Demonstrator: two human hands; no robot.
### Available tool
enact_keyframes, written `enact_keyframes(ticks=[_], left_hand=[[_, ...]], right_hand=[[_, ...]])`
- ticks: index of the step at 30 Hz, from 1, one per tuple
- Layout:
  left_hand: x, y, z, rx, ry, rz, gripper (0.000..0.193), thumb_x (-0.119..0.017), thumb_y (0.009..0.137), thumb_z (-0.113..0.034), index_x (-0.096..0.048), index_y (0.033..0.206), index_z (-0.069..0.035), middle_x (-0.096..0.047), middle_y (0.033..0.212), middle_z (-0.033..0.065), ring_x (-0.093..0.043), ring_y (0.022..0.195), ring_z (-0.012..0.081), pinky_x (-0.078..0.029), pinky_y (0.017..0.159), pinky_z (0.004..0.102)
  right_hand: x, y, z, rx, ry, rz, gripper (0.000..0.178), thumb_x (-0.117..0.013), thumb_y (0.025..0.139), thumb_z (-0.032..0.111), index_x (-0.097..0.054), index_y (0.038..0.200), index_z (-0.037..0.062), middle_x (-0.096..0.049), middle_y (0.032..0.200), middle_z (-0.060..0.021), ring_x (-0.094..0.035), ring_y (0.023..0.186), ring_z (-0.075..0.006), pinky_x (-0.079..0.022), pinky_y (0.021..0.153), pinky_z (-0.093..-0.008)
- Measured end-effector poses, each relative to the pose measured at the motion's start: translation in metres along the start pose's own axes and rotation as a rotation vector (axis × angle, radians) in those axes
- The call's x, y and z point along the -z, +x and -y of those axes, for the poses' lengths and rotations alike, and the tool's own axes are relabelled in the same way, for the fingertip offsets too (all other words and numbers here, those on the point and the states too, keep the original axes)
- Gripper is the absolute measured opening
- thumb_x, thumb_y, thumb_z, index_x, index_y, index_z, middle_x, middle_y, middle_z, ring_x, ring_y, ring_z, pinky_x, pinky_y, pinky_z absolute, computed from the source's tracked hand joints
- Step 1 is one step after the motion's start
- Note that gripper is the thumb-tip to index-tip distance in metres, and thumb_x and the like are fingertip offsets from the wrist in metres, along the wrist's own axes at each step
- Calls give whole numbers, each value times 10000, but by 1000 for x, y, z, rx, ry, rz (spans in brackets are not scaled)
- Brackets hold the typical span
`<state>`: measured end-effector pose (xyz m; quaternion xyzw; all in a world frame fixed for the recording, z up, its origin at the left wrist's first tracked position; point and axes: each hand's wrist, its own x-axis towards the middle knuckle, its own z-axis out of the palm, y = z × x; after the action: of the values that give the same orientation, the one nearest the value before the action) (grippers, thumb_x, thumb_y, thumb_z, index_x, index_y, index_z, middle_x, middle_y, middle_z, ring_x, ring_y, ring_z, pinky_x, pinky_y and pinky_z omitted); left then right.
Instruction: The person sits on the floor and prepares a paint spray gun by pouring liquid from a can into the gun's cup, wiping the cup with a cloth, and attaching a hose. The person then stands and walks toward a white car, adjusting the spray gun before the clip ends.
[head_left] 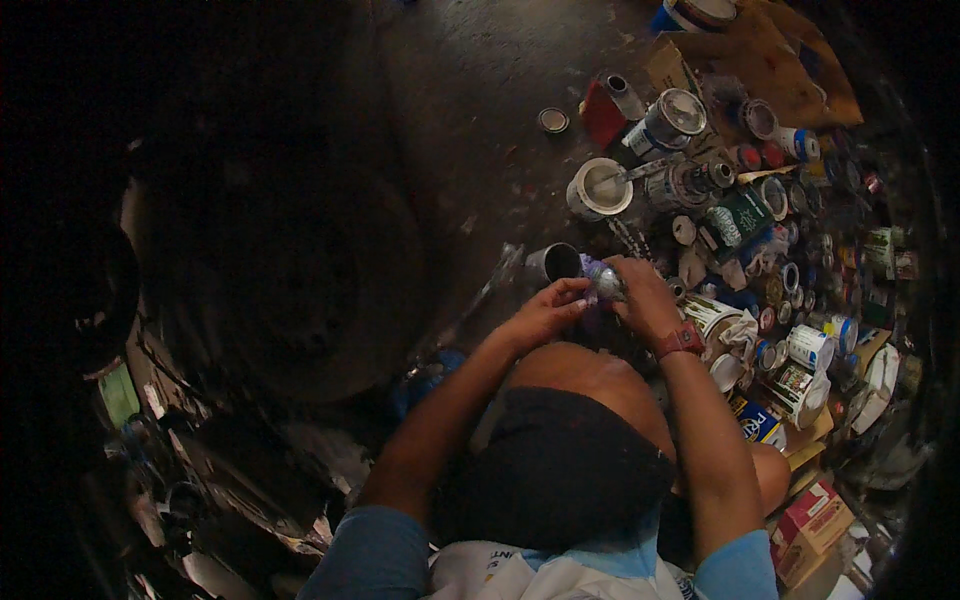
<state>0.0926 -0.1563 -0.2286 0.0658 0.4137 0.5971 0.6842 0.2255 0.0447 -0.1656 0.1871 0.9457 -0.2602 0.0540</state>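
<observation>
One purple-and-silver bundle is gripped by the right hand and pinched by the left hand beside one dark cup.

A dark grey floor, scuffed and flecked with paler marks, is stretching out to the left of the brown cardboard sheet. Dim light is falling on it, showing best left of the cardboard. Well apart from the cardboard, farther left, a large round wheel-like shape is sitting in deep shadow, its details blurring into darkness.
</observation>
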Motion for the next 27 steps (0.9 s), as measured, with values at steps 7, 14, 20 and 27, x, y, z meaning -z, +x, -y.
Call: enact_keyframes(ticks=[7,14,20,27], left_hand=[[15,-8,19,-81,-191,-107,571,-664,1117,-152,-435,1636,-83,-665,1398,51,-638,1287,169,-488,1156,366],[15,-24,18,-152,-235,-103,629,-691,1111,-215,-424,1661,-65,-594,1503,38,-583,1361,156,-454,1199,372],[11,-28,11,-142,-310,-111,637,-687,1113,-212,-414,1663,-42,-570,1524,51,-570,1386,167,-427,1229,352],[9,-32,7,-126,-354,-131,607,-669,1118,-161,-416,1654,-29,-586,1490,59,-586,1362,161,-445,1221,337]], right_hand=[[-4,34,17,99,-241,86,547,-825,826,103,-622,1333,119,-710,1195,-127,-677,1186,-361,-572,975,-511],[-6,58,34,114,-434,255,356,-711,931,137,-658,1281,103,-748,1161,-121,-704,1160,-341,-589,940,-498],[-6,69,42,130,-488,292,270,-653,983,185,-688,1239,105,-771,1124,-125,-714,1143,-331,-584,924,-484],[-4,73,46,152,-467,292,249,-620,1001,187,-703,1215,92,-782,1102,-135,-718,1133,-346,-571,922,-504]])
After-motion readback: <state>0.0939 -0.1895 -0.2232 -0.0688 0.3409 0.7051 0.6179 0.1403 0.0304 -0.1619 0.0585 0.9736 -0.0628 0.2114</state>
